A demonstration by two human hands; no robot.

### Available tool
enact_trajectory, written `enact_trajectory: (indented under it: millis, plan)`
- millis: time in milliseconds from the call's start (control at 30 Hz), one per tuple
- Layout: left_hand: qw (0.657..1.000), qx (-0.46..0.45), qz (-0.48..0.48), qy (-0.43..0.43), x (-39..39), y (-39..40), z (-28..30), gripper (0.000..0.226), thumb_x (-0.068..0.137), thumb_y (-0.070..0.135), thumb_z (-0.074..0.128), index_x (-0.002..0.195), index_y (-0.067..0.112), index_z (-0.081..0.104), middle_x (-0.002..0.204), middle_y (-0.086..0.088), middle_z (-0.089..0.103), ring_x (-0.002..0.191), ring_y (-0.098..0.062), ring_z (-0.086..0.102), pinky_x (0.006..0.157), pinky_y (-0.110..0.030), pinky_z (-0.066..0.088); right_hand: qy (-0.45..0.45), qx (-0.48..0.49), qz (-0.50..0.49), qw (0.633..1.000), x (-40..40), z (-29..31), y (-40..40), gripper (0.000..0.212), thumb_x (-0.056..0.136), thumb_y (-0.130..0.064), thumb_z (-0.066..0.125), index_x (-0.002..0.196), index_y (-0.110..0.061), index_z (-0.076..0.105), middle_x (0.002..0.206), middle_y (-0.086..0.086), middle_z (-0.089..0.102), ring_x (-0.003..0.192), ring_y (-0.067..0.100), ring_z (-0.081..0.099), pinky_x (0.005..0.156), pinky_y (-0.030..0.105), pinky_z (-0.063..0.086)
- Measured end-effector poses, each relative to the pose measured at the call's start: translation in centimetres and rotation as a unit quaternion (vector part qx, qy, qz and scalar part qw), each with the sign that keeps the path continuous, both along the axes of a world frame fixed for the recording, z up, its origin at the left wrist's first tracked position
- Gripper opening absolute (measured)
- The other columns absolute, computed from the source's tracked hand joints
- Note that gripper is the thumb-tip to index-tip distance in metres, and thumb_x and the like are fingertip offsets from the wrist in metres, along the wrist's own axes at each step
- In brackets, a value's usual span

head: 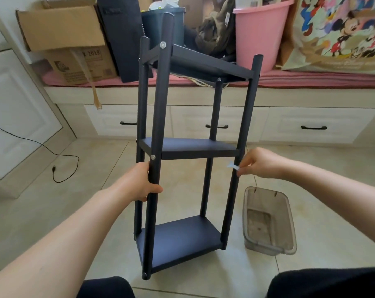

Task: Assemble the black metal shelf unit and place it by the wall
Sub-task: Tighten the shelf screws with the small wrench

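The black metal shelf unit stands upright on the tiled floor in front of me, with three shelves between four round posts. Silver screw heads show on the near left post. My left hand grips that near left post just below the middle shelf. My right hand is at the near right post at the same height and pinches a small white tool against it. The tool's tip is hidden by the post.
A clear plastic bin lies on the floor right of the shelf. Behind stands a bench with drawers, piled with cardboard boxes, a pink tub and bags. A black cable trails on the left floor. My knees fill the bottom edge.
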State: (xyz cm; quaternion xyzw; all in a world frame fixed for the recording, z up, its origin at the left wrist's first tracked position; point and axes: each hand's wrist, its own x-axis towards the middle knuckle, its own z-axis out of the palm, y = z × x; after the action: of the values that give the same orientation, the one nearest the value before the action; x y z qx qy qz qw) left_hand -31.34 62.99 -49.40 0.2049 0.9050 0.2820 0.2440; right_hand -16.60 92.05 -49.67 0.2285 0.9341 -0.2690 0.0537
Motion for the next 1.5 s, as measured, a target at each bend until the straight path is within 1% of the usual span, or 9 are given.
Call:
enact_trajectory:
  millis: [200, 433, 567, 667, 800, 967, 1233, 1367, 1500]
  plan:
    - [1.000, -0.013, 0.018, -0.010, -1.1, -0.9, -0.4, 0.035, 0.078, 0.005, 0.084, 0.089, 0.020, 0.055, 0.099, -0.006, 0.063, 0.091, -0.027, 0.068, 0.075, -0.042, 0.063, 0.117, -0.197, -0.143, 0.963, -0.1, -0.1, 1.8, 0.009, 0.084, -0.027, 0.077, 0.089, -0.021, 0.076, 0.099, -0.007, 0.065, 0.094, 0.008, 0.058, 0.075, 0.025, 0.048]
    - [0.997, -0.052, 0.048, -0.005, -2.3, -1.8, -0.6, 0.035, 0.078, 0.000, 0.082, 0.106, 0.006, 0.061, 0.105, -0.013, 0.067, 0.093, -0.032, 0.068, 0.079, -0.044, 0.062, 0.197, -0.274, -0.180, 0.924, -2.0, 1.0, 1.8, 0.008, 0.088, -0.029, 0.072, 0.094, -0.025, 0.076, 0.120, -0.004, 0.063, 0.116, 0.018, 0.053, 0.094, 0.041, 0.048]
    - [0.995, -0.075, 0.054, 0.022, -2.7, -2.3, -1.0, 0.032, 0.081, 0.004, 0.080, 0.107, 0.006, 0.061, 0.101, -0.012, 0.066, 0.089, -0.029, 0.068, 0.078, -0.042, 0.062, 0.204, -0.309, -0.160, 0.915, -2.7, 1.2, 1.0, 0.007, 0.088, -0.027, 0.073, 0.090, -0.022, 0.077, 0.114, -0.004, 0.068, 0.112, 0.018, 0.059, 0.083, 0.037, 0.054]
    - [0.993, -0.093, 0.053, 0.056, -3.1, -2.7, -1.3, 0.028, 0.086, 0.009, 0.075, 0.107, 0.006, 0.057, 0.092, -0.008, 0.062, 0.082, -0.027, 0.065, 0.069, -0.035, 0.055, 0.206, -0.308, -0.155, 0.916, -2.8, 1.1, 0.4, 0.006, 0.088, -0.020, 0.072, 0.085, -0.018, 0.077, 0.103, -0.004, 0.070, 0.103, 0.017, 0.063, 0.064, 0.031, 0.058]
    - [0.995, -0.041, 0.065, 0.070, -3.6, -2.9, -1.6, 0.019, 0.094, 0.011, 0.066, 0.106, 0.014, 0.052, 0.088, -0.003, 0.059, 0.082, -0.024, 0.059, 0.067, -0.031, 0.047, 0.200, -0.291, -0.147, 0.924, -2.7, 1.2, -0.1, 0.010, 0.087, -0.018, 0.073, 0.079, -0.020, 0.078, 0.095, -0.005, 0.072, 0.096, 0.014, 0.064, 0.063, 0.032, 0.061]
    - [0.992, 0.013, 0.099, 0.080, -3.7, -2.8, -1.5, 0.020, 0.098, 0.018, 0.062, 0.115, 0.015, 0.051, 0.110, -0.005, 0.061, 0.092, -0.021, 0.058, 0.069, -0.029, 0.041, 0.199, -0.289, -0.137, 0.926, -2.6, 1.3, -0.7, 0.024, 0.088, -0.018, 0.073, 0.066, -0.026, 0.079, 0.078, -0.012, 0.074, 0.088, 0.013, 0.067, 0.056, 0.026, 0.059]
    - [0.991, 0.047, 0.111, 0.065, -3.6, -2.5, -1.7, 0.057, 0.094, 0.012, 0.063, 0.145, 0.014, 0.039, 0.105, 0.005, 0.053, 0.082, -0.011, 0.051, 0.059, -0.019, 0.036, 0.211, -0.246, -0.112, 0.940, -2.5, 1.7, -1.8, 0.009, 0.086, -0.016, 0.075, 0.079, -0.020, 0.079, 0.098, -0.003, 0.060, 0.088, 0.016, 0.064, 0.056, 0.025, 0.059]
    - [0.990, 0.057, 0.126, 0.030, -3.8, -2.9, -2.1, 0.069, 0.090, 0.006, 0.066, 0.150, 0.014, 0.033, 0.107, 0.006, 0.055, 0.083, -0.009, 0.058, 0.064, -0.024, 0.045, 0.206, -0.186, -0.077, 0.958, -2.5, 1.6, -2.6, 0.009, 0.087, -0.017, 0.075, 0.082, -0.023, 0.080, 0.107, 0.004, 0.054, 0.094, 0.025, 0.063, 0.065, 0.036, 0.063]
    - [0.989, 0.065, 0.136, 0.007, -3.9, -2.7, -2.0, 0.072, 0.090, 0.007, 0.068, 0.151, 0.013, 0.030, 0.109, 0.005, 0.054, 0.091, -0.013, 0.058, 0.074, -0.032, 0.049, 0.216, -0.162, -0.063, 0.961, -2.0, 1.9, -3.0, 0.016, 0.087, -0.019, 0.075, 0.076, -0.031, 0.079, 0.103, 0.000, 0.054, 0.089, 0.023, 0.063, 0.065, 0.035, 0.063]
